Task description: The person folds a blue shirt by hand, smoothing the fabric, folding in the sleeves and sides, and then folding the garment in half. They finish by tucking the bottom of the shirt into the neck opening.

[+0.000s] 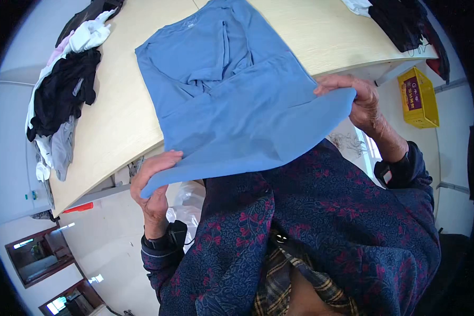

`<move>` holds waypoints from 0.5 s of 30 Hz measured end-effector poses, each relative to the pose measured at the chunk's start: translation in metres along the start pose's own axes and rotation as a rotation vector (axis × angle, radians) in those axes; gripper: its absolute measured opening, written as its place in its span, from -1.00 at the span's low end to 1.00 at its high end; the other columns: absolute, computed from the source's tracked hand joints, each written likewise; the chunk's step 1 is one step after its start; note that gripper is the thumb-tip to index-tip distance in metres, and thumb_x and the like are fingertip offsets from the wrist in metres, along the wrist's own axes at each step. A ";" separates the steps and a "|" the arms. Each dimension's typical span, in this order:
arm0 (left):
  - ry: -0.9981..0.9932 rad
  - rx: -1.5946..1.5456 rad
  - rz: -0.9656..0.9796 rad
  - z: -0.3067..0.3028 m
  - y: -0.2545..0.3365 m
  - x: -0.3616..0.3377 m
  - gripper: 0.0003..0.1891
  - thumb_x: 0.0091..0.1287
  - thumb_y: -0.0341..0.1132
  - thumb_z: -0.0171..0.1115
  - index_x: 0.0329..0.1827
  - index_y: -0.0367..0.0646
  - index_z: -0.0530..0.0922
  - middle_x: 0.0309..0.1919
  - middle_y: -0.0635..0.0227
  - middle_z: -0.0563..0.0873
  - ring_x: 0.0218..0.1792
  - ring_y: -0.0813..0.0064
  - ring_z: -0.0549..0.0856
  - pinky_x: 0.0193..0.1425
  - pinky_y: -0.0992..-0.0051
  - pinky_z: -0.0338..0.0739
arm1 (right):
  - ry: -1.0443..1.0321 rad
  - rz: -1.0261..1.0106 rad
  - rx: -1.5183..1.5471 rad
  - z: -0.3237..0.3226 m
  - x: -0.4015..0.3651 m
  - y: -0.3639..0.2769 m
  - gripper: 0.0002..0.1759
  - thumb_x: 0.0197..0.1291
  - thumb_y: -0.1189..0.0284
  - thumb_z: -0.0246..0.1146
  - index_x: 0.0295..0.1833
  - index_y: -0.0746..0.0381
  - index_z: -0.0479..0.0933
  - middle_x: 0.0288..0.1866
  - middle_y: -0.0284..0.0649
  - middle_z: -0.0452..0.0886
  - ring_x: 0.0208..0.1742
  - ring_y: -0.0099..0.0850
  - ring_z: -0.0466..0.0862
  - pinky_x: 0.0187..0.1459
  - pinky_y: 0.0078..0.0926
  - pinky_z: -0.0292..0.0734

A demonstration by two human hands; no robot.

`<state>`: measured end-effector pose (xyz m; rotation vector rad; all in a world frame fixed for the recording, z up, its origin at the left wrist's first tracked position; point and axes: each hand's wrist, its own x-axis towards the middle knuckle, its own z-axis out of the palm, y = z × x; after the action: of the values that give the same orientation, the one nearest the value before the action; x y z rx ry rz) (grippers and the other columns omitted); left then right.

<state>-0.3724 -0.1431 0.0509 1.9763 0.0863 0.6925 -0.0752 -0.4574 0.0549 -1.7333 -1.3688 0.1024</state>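
Note:
A blue top [237, 116] of thin, smooth fabric lies over the table's front edge, its neckline with a small printed mark pointing away from me. Sleeves or straps are folded inward across its upper part. My left hand [156, 176] grips the near left corner, thumb below and fingers above. At the near right corner, my right hand [355, 97] pinches the cloth the same way. Between both hands the near edge is lifted off the table and hangs in a shallow curve toward my body. Parts of the fingers are hidden by the fabric.
The pale wooden table [110, 121] spans the view. Piled on its left are black clothes [66, 89] and white clothes [91, 35]; more dark clothes [397, 23] lie at the far right. A yellow crate [429, 102] stands right, below table height. Clear plastic [187, 203] sits below the front edge.

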 end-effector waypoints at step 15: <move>0.251 -0.311 -0.340 -0.043 -0.022 0.074 -0.78 0.40 -0.38 0.23 -0.02 -0.36 0.62 -0.09 0.30 0.70 -0.02 0.53 0.61 0.16 0.46 0.45 | 0.175 0.328 0.433 0.001 0.095 0.027 -0.65 0.41 0.24 0.23 0.11 0.27 0.54 -0.08 -0.34 0.61 -0.03 -0.58 0.56 0.11 -0.52 0.45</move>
<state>-0.3271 -0.0726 0.0787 1.5224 0.4311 0.6799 -0.0195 -0.3793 0.0782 -1.5391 -0.8506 0.3906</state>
